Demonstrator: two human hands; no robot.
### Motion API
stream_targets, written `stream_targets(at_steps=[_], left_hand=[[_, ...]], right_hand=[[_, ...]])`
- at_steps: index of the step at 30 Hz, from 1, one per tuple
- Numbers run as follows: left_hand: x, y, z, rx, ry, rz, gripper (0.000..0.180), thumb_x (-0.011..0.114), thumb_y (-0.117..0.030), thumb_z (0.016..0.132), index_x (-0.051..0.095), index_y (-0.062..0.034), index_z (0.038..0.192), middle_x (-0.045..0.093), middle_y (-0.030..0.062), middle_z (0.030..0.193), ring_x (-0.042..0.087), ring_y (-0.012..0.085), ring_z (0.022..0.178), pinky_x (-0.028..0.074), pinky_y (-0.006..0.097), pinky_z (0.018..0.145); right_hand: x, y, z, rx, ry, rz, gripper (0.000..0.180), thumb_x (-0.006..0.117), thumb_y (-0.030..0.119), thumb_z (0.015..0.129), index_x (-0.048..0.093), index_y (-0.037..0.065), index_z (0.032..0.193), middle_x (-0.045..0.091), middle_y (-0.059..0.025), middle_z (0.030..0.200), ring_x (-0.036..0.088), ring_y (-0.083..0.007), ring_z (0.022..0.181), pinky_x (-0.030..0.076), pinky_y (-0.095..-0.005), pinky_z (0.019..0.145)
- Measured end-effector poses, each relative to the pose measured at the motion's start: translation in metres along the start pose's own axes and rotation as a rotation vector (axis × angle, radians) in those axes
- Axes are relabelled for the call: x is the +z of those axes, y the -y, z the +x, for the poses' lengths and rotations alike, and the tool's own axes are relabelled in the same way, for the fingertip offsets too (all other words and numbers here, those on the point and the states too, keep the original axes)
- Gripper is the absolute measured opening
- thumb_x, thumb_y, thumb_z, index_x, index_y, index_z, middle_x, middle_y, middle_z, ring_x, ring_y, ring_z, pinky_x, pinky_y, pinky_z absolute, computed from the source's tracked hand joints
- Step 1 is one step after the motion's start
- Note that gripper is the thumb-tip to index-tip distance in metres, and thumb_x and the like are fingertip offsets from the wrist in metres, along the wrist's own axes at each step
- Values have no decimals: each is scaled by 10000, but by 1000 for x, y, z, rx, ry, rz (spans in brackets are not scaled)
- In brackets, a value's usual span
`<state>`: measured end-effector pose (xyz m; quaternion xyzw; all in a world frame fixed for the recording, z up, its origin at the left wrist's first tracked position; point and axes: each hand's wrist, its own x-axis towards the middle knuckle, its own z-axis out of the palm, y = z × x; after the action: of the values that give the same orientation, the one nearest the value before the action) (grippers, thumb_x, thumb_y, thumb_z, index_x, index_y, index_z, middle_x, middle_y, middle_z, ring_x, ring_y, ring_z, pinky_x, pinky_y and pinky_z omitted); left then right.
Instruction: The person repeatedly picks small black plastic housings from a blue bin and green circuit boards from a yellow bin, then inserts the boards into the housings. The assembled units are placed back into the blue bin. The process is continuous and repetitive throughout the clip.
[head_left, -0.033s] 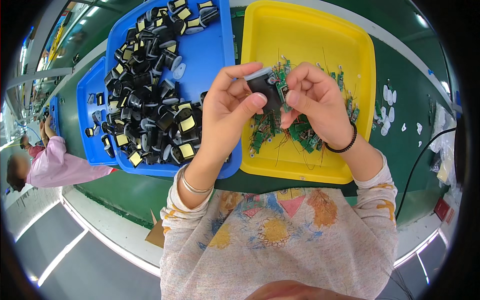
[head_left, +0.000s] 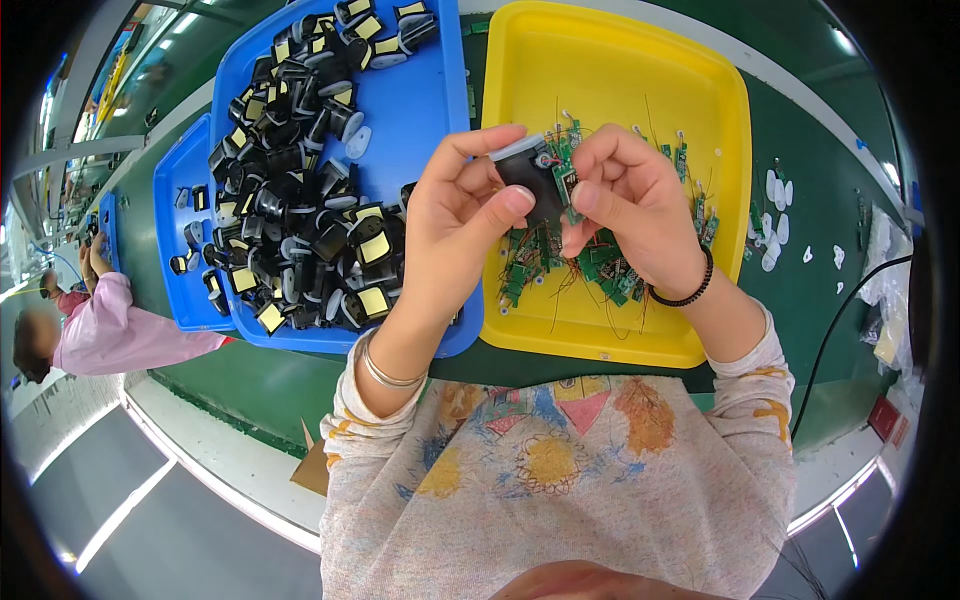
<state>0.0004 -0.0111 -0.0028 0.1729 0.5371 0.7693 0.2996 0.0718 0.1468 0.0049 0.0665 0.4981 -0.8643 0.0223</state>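
Between thumb and fingers, my left hand (head_left: 460, 205) grips a black plastic housing (head_left: 528, 180) with a grey rim along its top. My right hand (head_left: 632, 205) pinches a small green circuit board (head_left: 565, 183) against the housing's right side. A small round silver part with a wire (head_left: 545, 159) shows between housing and board. Both hands are over the near left part of a yellow tray (head_left: 620, 40). Below them in that tray lie several green circuit boards (head_left: 610, 268) with thin wires. My fingers partly hide the housing and the board.
A large blue tray (head_left: 420, 95) at left holds many black housings (head_left: 290, 190) with pale yellow pads. A smaller blue tray (head_left: 175, 285) adjoins it. White oval pieces (head_left: 775, 225) lie on the green table at right, near a black cable (head_left: 830, 325). A person in pink (head_left: 130, 325) is far left.
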Motion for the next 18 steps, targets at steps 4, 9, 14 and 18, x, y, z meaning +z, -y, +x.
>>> stream_targets(at_steps=[4, 9, 14, 18], left_hand=[[2, 0, -1, -3, 9, 12, 393, 594, -36, 802, 434, -4, 1159, 588, 65, 907, 526, 85, 774, 435, 213, 691], [7, -1, -2, 94, -21, 98, 388, 602, -49, 802, 439, -4, 1151, 592, 70, 910, 534, 94, 775, 433, 219, 711], [4, 5, -2, 275, -48, 335, 389, 617, -48, 786, 453, 1, 1136, 601, 84, 896, 539, 98, 730, 438, 220, 676], [5, 6, -1, 369, -53, 405, 397, 625, -41, 772, 455, 4, 1128, 604, 94, 901, 544, 105, 715, 438, 218, 657]], right_hand=[[2, -1, 0, -59, 8, -17, 121, 594, 73, 819, 503, 20, 880, 565, -34, 703, 581, -91, 561, 501, -198, 525], [1, -1, 0, -26, 6, -12, 116, 595, 71, 816, 504, 20, 869, 563, -33, 703, 571, -83, 552, 500, -199, 514], [2, 3, 1, 50, -2, -33, 132, 592, 102, 823, 515, 15, 886, 556, -23, 699, 557, -73, 548, 501, -202, 511], [0, 5, 1, 117, 36, -31, 149, 588, 115, 829, 518, 8, 907, 552, -18, 705, 556, -70, 550, 501, -204, 514]])
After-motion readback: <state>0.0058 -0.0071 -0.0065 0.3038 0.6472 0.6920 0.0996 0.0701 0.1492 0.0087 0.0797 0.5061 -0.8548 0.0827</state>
